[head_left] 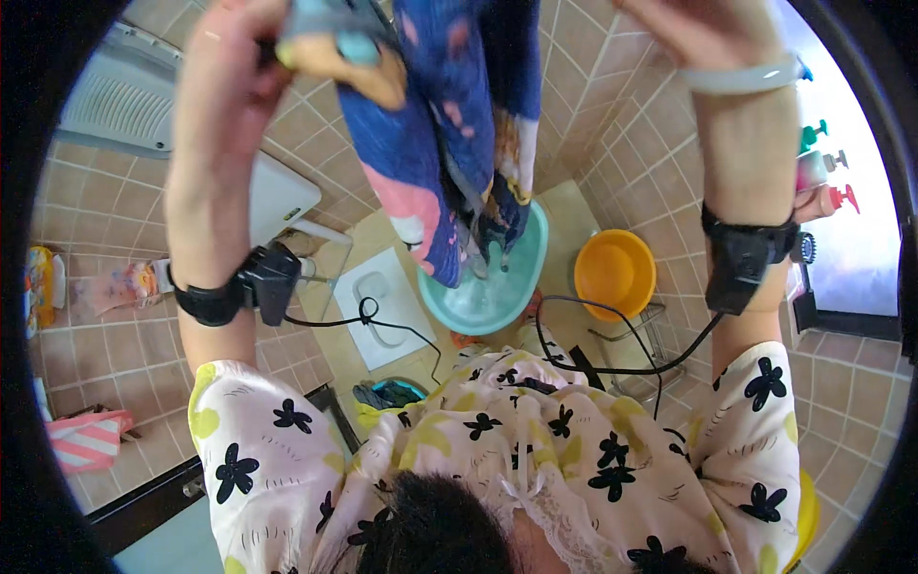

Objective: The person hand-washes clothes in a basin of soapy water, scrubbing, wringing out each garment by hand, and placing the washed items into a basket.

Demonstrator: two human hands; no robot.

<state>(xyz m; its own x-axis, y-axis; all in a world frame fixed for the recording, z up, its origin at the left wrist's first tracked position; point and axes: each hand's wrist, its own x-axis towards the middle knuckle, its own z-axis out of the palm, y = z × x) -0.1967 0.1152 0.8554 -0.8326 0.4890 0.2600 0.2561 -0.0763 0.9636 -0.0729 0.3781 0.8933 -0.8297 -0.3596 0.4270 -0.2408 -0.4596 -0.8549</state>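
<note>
A large patterned cloth [411, 143], blue with pink, grey and tan patches, hangs from the top of the view. It droops in folds, and its lower end reaches into a teal basin [540, 263] of water. My left hand [253, 53], raised at the upper left and a little blurred, has its fingers closed at the cloth's upper left edge. At the upper right my right hand [684, 33] is raised to the same height. The top edge cuts off its fingers, so its grip is hidden.
An orange basin [615, 273] stands right of the teal one, by a metal-legged stool [636, 340]. A white squat toilet [382, 311] lies left. Pump bottles [827, 201] line the right side. Black cables [612, 368] run from both wrist straps.
</note>
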